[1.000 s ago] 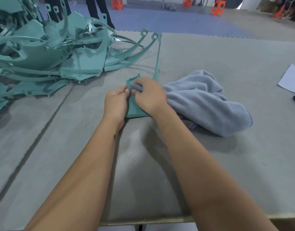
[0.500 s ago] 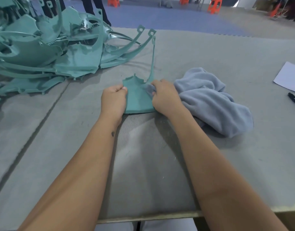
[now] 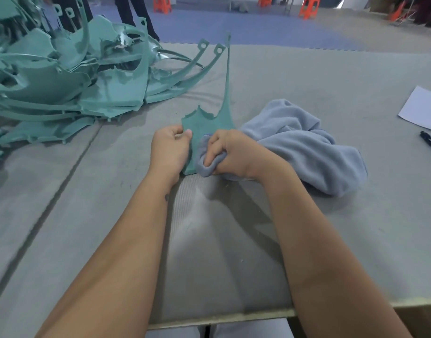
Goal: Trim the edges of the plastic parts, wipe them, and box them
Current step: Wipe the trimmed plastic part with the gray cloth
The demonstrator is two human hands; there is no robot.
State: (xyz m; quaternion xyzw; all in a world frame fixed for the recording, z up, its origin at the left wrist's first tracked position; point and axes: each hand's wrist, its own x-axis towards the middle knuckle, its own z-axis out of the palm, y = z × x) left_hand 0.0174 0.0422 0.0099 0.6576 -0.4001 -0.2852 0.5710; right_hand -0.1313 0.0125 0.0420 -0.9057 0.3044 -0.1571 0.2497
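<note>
Across the whole lower view, grey felt-covered table (image 3: 331,240), seam line running diagonally at left, front edge at bottom. Upper left of table: big heap of teal plastic parts (image 3: 63,81), curved strips and flat panels tangled together, two long arms with eyelet ends sticking out toward centre. Right of centre: grey-blue cloth (image 3: 307,147), bunched up on the table, most of it lying loose, one end pulled over to the middle. At centre: single teal plastic part (image 3: 209,123), flat on the table, wide jagged-edged base near the hands, one long thin spike pointing away toward far table edge; it sits just beside the heap but apart from it. Both bare forearms come in from the bottom. Left hand (image 3: 170,150), fingers curled, thumb and fingertips pinching the left edge of the part, holding it down. Right hand (image 3: 234,152) fisted around a wad of the cloth, wad pressed on the lower right of the part. Hands close together, not touching, part showing between them. Far right: white paper sheet (image 3: 421,108), corner cut by frame edge. Below it, black pen (image 3: 430,142) on the table, partly out of frame. Background: blue floor mat, orange stools (image 3: 308,6), dark trouser legs (image 3: 136,18) of someone standing behind the heap.
</note>
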